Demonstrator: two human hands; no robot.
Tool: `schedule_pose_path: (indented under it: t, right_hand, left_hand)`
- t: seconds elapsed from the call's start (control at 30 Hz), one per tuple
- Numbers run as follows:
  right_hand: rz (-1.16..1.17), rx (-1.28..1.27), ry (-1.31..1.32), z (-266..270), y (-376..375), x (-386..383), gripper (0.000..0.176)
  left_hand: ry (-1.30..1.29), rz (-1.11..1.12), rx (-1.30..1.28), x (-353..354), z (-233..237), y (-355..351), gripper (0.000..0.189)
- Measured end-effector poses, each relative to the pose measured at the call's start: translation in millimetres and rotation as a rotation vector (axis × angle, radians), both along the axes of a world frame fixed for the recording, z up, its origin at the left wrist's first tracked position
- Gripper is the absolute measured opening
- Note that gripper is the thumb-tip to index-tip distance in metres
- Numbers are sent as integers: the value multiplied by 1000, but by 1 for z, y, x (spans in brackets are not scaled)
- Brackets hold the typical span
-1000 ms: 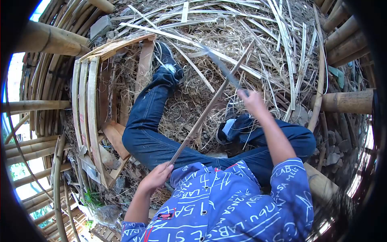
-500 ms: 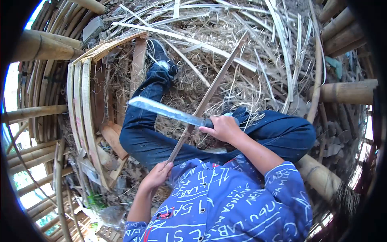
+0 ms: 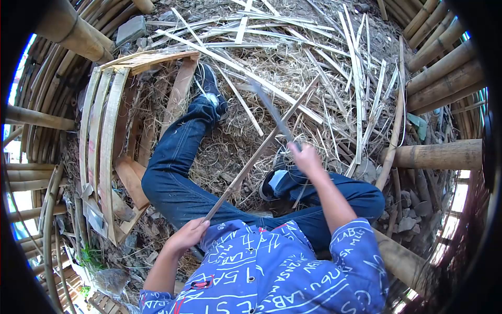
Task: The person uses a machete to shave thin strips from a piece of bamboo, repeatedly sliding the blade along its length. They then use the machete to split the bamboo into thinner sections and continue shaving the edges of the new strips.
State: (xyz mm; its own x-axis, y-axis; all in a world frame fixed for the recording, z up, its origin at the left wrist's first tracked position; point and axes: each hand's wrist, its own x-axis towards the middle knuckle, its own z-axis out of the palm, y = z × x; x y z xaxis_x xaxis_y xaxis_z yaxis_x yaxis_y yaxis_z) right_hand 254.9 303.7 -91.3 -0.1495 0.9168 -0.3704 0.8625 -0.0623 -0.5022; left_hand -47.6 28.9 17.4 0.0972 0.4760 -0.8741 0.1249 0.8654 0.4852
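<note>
My left hand [image 3: 189,234] is closed round the near end of a long brown bamboo strip [image 3: 241,175]. The strip slants up and away to the right, over my bent legs. My right hand [image 3: 307,158] grips the dark handle of a machete [image 3: 272,111]. Its blade, slightly blurred, points up and to the left and crosses the strip in this view near the strip's upper part. Thin shavings [image 3: 238,133] lie on the ground between my legs.
A slatted wooden crate [image 3: 112,152] stands on the left beside my leg. Pale split bamboo strips [image 3: 358,89] lie scattered ahead and to the right. Thick bamboo poles [image 3: 442,156] stick in from the right. A grey block [image 3: 130,30] sits at upper left.
The machete has swung from pointing left to pointing up and away, and my right hand has moved up and right along the strip. My left hand keeps its hold.
</note>
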Motion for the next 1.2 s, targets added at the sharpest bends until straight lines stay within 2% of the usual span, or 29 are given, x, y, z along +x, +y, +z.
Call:
schedule_pose_path:
  t: [0.03,0.07,0.1,0.13,0.17,0.27,0.33,0.43,0.67,0.77,1.1,1.17,1.2]
  right_hand:
    - [42,-155,97,31,-22,-17,65]
    - [172,-205,124,19,-44,-20,71]
    - [260,-172,130,37,-66,-33,69]
    - [387,-130,58,27,-86,-37,68]
    - [440,-160,125,39,-98,-43,69]
    - [517,-141,94,44,-101,-49,71]
    - [556,-56,82,42,-94,-46,72]
    - [618,-16,24,41,-87,-45,72]
    - [592,60,-5,34,-86,-39,65]
    - [628,100,-6,30,-84,-37,70]
    - [629,46,-42,24,-79,-28,67]
    - [334,40,-65,13,-58,-3,64]
    - [190,-24,-83,10,-39,12,63]
  left_hand:
    - [9,5,-18,2,-5,1,30]
    - [9,0,-30,0,-10,-1,30]
    - [7,21,-8,-2,-15,-4,30]
    - [3,39,11,-4,-17,-7,30]
    - [3,26,-3,-5,-16,-9,30]
    - [68,-43,46,-6,-12,-13,30]
    - [190,-159,215,-5,-10,-11,30]
    - [205,-177,212,-5,-7,-10,29]
    - [293,-212,213,0,8,-2,29]
    - [274,-217,256,-2,6,-3,30]
    - [230,-206,245,-10,2,-14,32]
    - [208,-171,238,-22,11,-14,32]
    - [168,-162,134,-28,19,-15,32]
